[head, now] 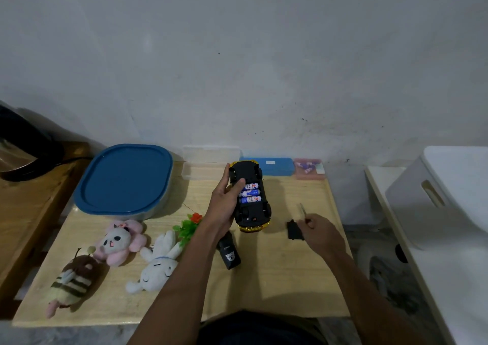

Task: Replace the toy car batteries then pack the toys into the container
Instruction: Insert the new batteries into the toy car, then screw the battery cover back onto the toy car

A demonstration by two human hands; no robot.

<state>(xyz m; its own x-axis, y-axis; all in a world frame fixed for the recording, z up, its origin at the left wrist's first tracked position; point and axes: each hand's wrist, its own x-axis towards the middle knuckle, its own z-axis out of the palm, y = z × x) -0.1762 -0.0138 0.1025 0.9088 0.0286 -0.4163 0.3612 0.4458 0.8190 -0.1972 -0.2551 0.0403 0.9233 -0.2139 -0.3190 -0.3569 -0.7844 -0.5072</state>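
A yellow toy car lies upside down near the middle of the wooden table. Its battery bay is uncovered and shows three blue batteries. My left hand grips the car's left side, thumb over the underside. The black battery cover lies on the table to the right. My right hand is beside the cover and holds a small screwdriver that points up. A container with a blue lid stands at the back left.
Three plush toys lie front left: a striped bee, a pink one and a white rabbit. A green plastic plant and a black remote lie by my left forearm. Clear, blue and pink boxes line the wall.
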